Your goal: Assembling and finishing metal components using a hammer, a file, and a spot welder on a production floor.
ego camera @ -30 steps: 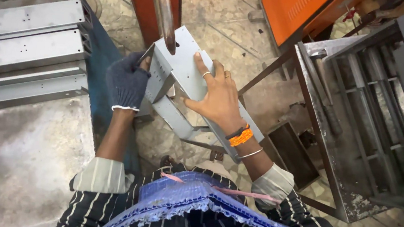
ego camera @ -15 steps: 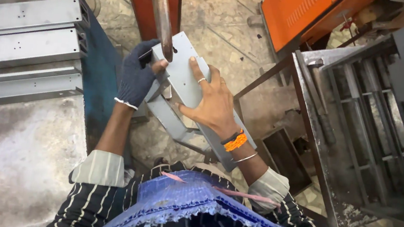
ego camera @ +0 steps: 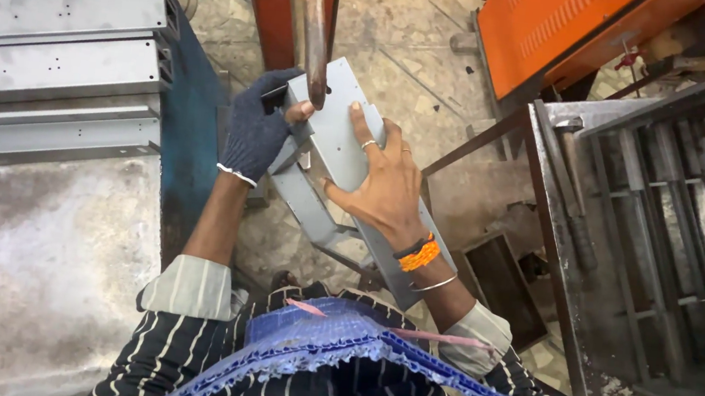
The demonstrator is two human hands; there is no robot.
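Grey metal panel (ego camera: 338, 131) betw. gloved L hand (ego camera: 256, 134) grip & flat R hand (ego camera: 382, 184).

no packages, labels, signs or screens in view; only bare metal parts, machinery and workshop floor around the hands

We hold a grey metal panel (ego camera: 338, 127) under a rusty lever (ego camera: 311, 28): our gloved left hand (ego camera: 256, 135) grips its edge, our bare right hand (ego camera: 384, 184) lies flat on it.
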